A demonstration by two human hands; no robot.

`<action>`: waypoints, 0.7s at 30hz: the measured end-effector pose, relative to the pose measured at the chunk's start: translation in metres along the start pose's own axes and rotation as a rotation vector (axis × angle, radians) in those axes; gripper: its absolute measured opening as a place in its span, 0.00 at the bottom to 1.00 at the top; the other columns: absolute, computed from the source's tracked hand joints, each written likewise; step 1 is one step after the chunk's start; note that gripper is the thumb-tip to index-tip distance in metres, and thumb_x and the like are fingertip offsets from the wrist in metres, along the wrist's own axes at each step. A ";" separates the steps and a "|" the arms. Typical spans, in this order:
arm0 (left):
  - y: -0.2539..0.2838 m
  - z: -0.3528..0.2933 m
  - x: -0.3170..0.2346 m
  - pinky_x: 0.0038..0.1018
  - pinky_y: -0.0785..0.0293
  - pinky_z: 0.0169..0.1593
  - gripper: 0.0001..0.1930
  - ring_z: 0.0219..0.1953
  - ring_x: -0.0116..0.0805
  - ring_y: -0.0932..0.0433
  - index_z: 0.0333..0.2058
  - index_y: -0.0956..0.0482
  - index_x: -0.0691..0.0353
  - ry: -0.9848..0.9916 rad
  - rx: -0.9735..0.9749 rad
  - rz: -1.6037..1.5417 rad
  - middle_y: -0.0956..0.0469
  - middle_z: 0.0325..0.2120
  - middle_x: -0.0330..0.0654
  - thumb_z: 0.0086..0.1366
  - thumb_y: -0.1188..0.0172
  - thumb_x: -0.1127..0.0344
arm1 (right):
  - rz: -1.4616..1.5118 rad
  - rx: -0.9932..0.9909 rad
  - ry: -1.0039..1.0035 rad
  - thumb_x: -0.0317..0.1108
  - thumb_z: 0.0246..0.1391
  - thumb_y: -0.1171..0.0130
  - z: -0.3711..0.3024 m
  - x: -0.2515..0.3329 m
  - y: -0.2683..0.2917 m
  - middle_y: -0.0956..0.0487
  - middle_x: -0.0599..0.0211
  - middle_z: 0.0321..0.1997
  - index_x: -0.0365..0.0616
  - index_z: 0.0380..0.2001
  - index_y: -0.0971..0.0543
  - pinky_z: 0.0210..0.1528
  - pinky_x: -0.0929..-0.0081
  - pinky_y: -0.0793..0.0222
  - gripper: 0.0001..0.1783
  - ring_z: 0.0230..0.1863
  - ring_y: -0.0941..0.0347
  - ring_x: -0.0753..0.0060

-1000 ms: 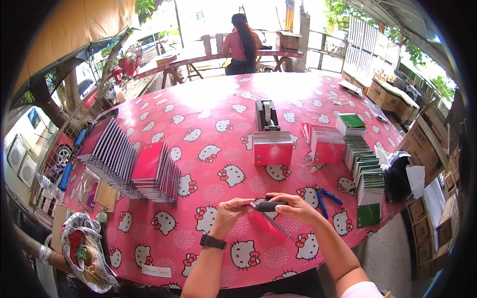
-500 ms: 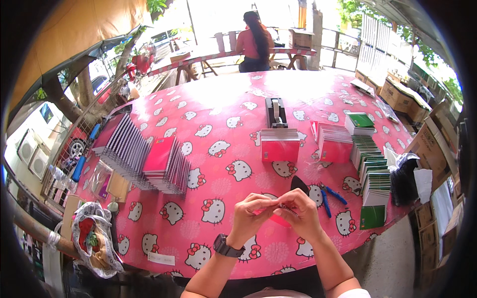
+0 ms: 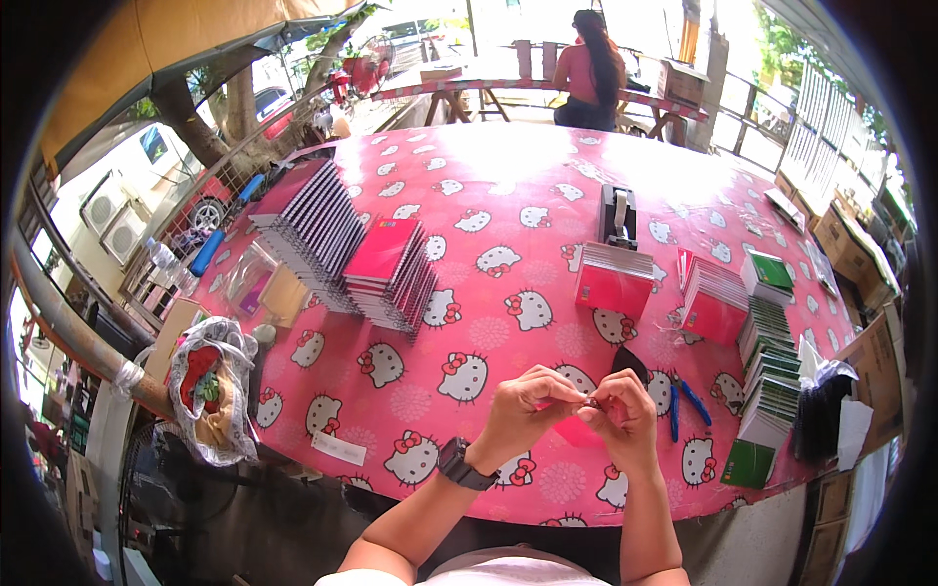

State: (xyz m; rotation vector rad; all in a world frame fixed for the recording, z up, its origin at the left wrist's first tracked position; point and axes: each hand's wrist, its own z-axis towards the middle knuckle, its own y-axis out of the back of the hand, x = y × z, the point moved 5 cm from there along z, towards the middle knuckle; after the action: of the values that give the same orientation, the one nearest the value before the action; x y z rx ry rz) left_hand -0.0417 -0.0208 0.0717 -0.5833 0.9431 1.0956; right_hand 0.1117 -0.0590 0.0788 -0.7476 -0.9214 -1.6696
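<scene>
In front of me both hands meet over a red notebook (image 3: pixel 578 433), mostly hidden beneath my fingers. My left hand (image 3: pixel 528 415), with a dark watch at its wrist, is closed in a pinch at the notebook's upper edge. Pressed close beside it, my right hand (image 3: pixel 630 420) is closed too, thumb and fingertips on the same edge. A small dark bit, perhaps the wire binding, shows between the fingertips. Just right of my hands lie blue-handled pliers (image 3: pixel 674 414). Behind my right fingers stands a black pointed object (image 3: pixel 628 364) I cannot identify.
Stacks of red spiral notebooks (image 3: pixel 391 269) stand at the left. Toward the right are red booklets (image 3: pixel 614 280), more red ones (image 3: pixel 716 301), a row of green booklets (image 3: pixel 767 356) and a tape dispenser (image 3: pixel 618 215). A plastic bag (image 3: pixel 210 391) sits at the left edge. A person (image 3: pixel 590 73) sits beyond.
My view has turned, so the table and its things sit further right in it. Both hands keep their pinch on the notebook, with only small finger movements.
</scene>
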 end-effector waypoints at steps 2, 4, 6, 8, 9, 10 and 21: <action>0.000 0.002 0.000 0.19 0.27 0.35 0.08 0.36 0.25 0.23 0.32 0.18 0.62 -0.017 0.013 0.017 0.22 0.32 0.38 0.52 0.35 0.80 | 0.123 0.004 -0.102 0.31 0.45 0.30 -0.003 -0.011 -0.005 0.28 0.70 0.29 0.40 0.30 0.26 0.29 0.82 0.33 0.14 0.27 0.31 0.82; 0.004 0.001 -0.001 0.19 0.27 0.35 0.08 0.36 0.26 0.23 0.32 0.18 0.62 -0.008 0.022 -0.001 0.22 0.32 0.38 0.52 0.35 0.80 | 0.190 0.009 -0.142 0.33 0.46 0.30 -0.002 -0.008 -0.010 0.29 0.71 0.28 0.41 0.30 0.26 0.27 0.81 0.34 0.14 0.26 0.31 0.81; 0.009 -0.001 0.002 0.20 0.27 0.35 0.08 0.36 0.26 0.24 0.32 0.18 0.62 0.003 0.026 0.039 0.22 0.32 0.39 0.52 0.35 0.80 | 0.078 0.058 -0.060 0.33 0.46 0.31 0.005 0.000 -0.010 0.29 0.70 0.28 0.40 0.30 0.26 0.27 0.81 0.34 0.14 0.26 0.31 0.81; 0.010 -0.001 0.003 0.20 0.28 0.35 0.08 0.35 0.25 0.24 0.31 0.19 0.62 0.002 0.010 0.056 0.22 0.32 0.39 0.52 0.35 0.81 | -0.045 0.096 0.018 0.34 0.48 0.32 0.009 0.003 -0.011 0.29 0.68 0.27 0.39 0.29 0.27 0.27 0.79 0.34 0.14 0.25 0.31 0.77; 0.010 0.000 0.004 0.20 0.29 0.36 0.08 0.35 0.25 0.25 0.31 0.20 0.63 -0.016 0.013 0.069 0.23 0.32 0.39 0.53 0.36 0.81 | -0.068 0.099 0.020 0.34 0.48 0.33 0.010 0.005 -0.010 0.29 0.67 0.27 0.39 0.29 0.27 0.27 0.79 0.34 0.14 0.25 0.31 0.76; 0.010 0.002 0.004 0.20 0.29 0.36 0.08 0.34 0.24 0.25 0.31 0.20 0.63 -0.035 0.013 0.083 0.23 0.32 0.38 0.53 0.36 0.81 | -0.090 0.103 0.023 0.34 0.49 0.33 0.013 0.007 -0.010 0.29 0.66 0.28 0.39 0.29 0.28 0.27 0.78 0.34 0.14 0.25 0.31 0.76; 0.024 -0.002 0.003 0.19 0.32 0.34 0.10 0.31 0.20 0.28 0.40 0.26 0.61 0.121 -0.066 0.147 0.26 0.31 0.34 0.59 0.38 0.75 | -0.157 0.175 0.115 0.24 0.54 0.45 0.027 0.020 -0.036 0.26 0.56 0.31 0.36 0.34 0.27 0.35 0.67 0.31 0.04 0.34 0.28 0.53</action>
State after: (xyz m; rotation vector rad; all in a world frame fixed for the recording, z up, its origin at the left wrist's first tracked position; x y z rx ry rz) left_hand -0.0637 -0.0122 0.0688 -0.6477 1.0711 1.2373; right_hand 0.0725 -0.0394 0.1018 -0.4667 -1.0510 -1.7219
